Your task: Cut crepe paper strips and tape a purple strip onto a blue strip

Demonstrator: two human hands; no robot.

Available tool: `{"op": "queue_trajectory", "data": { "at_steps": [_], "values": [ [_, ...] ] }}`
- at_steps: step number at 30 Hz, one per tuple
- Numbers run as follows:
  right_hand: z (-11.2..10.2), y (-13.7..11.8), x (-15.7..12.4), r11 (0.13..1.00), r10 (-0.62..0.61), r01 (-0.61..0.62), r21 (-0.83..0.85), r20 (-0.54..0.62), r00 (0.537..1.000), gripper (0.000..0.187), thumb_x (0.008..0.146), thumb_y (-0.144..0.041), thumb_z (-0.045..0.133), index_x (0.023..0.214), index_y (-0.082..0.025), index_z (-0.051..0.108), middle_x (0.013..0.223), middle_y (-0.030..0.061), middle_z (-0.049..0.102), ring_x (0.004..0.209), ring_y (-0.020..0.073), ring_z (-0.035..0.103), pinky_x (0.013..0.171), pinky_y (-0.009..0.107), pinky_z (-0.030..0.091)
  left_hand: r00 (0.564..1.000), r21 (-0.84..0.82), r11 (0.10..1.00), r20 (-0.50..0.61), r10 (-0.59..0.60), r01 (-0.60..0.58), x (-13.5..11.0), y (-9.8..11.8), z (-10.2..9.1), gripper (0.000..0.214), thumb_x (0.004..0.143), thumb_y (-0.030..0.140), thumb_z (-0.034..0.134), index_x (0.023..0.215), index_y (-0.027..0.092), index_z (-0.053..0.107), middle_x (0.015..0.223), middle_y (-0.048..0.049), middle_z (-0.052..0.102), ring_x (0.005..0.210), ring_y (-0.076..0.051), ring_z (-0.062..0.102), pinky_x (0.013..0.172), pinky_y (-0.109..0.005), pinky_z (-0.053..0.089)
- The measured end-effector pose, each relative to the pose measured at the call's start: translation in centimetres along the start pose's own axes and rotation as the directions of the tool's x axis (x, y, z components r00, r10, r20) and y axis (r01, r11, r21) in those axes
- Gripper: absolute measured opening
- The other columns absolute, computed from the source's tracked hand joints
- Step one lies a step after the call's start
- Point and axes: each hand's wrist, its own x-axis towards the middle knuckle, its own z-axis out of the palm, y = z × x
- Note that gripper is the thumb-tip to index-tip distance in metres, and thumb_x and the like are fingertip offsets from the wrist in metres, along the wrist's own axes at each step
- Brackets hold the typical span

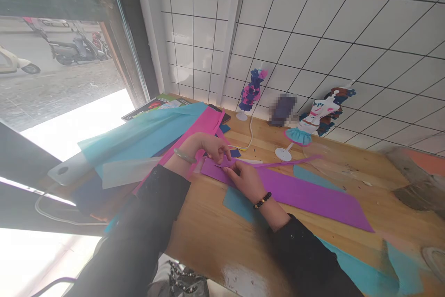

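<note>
A long purple paper sheet (306, 195) lies across the wooden table (215, 236). Both hands meet at its left end. My left hand (212, 145) curls its fingers and pinches the sheet's edge. My right hand (243, 177), with a bead bracelet at the wrist, rests on the sheet with fingers closed on the same end. A thin purple strip (288, 162) runs from the pinched spot to the right. Both arms wear black sleeves.
Light-blue paper (139, 137) and pink paper (198, 132) lie at the left by the window. Two small dress-form figures (251, 93) (313, 121) stand by the tiled wall. Teal paper pieces (361, 274) lie near the front edge. A white cable (250, 135) crosses the table.
</note>
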Motion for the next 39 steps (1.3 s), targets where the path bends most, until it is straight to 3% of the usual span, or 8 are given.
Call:
{"op": "queue_trajectory", "data": {
  "at_steps": [32, 39],
  "values": [
    [0.9, -1.3, 0.5, 0.998, -0.009, 0.007, -0.055, -0.031, 0.999, 0.029, 0.083, -0.044, 0.046, 0.07, -0.02, 0.054, 0.067, 0.0001, 0.062, 0.059, 0.0136, 0.053, 0.052, 0.023, 0.028, 0.999, -0.024, 0.999, 0.021, 0.029, -0.029, -0.1, 0.5, 0.0, 0.044, 0.062, 0.021, 0.059, 0.106, 0.022, 0.056, 0.074, 0.0018, 0.065, 0.068, -0.014, 0.057, 0.055, -0.023, 0.043],
    [0.7, -1.3, 0.3, 0.999, 0.001, -0.002, -0.041, -0.034, 0.999, 0.03, 0.082, -0.045, 0.046, 0.068, -0.019, 0.054, 0.066, 0.0006, 0.063, 0.06, 0.0136, 0.054, 0.051, 0.023, 0.028, 0.998, 0.036, 0.997, -0.013, -0.064, 0.065, -0.9, 0.2, -0.3, 0.048, 0.061, 0.024, 0.063, 0.108, 0.023, 0.056, 0.076, 0.0011, 0.066, 0.066, -0.014, 0.057, 0.059, -0.025, 0.046]
  ]
}}
